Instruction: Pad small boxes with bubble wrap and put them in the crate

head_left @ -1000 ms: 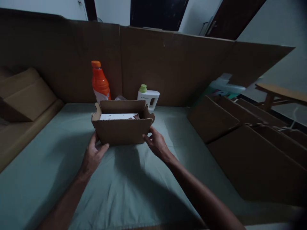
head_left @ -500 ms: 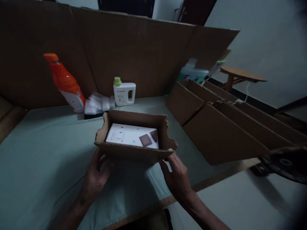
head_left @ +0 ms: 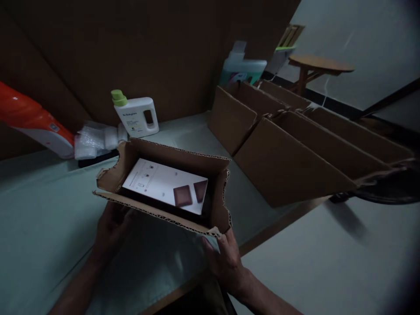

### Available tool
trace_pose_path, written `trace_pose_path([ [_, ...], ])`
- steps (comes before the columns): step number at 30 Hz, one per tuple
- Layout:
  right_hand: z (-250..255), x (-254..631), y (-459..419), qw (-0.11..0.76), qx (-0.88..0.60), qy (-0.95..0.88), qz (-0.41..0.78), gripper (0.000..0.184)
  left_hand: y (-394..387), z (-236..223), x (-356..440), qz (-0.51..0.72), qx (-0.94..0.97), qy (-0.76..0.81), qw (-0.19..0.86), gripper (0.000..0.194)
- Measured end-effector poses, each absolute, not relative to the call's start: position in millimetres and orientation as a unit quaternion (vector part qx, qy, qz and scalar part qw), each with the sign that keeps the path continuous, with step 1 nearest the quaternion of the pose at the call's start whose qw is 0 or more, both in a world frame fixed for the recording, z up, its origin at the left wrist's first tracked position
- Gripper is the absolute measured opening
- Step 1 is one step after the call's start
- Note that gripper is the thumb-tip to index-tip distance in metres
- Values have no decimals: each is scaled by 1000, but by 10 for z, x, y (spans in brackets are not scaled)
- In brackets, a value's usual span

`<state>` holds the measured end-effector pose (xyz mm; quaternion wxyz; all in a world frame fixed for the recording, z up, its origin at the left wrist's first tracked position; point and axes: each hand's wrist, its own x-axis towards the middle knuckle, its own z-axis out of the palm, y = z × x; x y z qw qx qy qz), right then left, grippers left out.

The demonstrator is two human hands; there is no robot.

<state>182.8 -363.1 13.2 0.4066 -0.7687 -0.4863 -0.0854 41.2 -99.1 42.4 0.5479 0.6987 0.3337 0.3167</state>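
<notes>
An open cardboard box (head_left: 170, 151) with a torn, wavy rim is held tilted over the table. Inside lies a white carton (head_left: 157, 179) printed with brown squares and small drawings. My right hand (head_left: 226, 260) grips the near right corner of the box, its thumb against the front wall. Under the near left corner, my left hand (head_left: 111, 227) supports the box; its fingertips are partly hidden beneath the cardboard.
Behind the box stand a white bottle (head_left: 139, 118) with a green cap and a leaning orange bottle (head_left: 33, 118). Bubble-wrapped items (head_left: 95, 140) lie between them. Cardboard bins (head_left: 292, 162) line the right edge, with a teal bottle (head_left: 244, 70) behind. A wooden stool (head_left: 320, 65) stands beyond.
The view has turned right and downward. The box now appears larger, lower and tipped more toward the camera, its right side dropping, with both hands still at its near corners.
</notes>
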Motion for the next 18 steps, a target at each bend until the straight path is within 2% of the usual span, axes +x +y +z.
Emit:
trace_pose_path([
  [5, 137, 1929, -3577, 433, -744, -497, -112, 89, -1037, 556, 526, 310, 705, 333, 543, 57],
  [10, 221, 2194, -3467, 421, -740, -511, -120, 85, -905, 582, 860, 317, 710, 315, 545, 58],
  [15, 224, 2782, -3222, 401, -755, -500, -139, 90, -517, 539, 1783, 324, 722, 232, 566, 69],
  [18, 129, 3163, -3084, 411, -778, -463, -112, 89, -432, 479, 2432, 327, 743, 226, 538, 77],
])
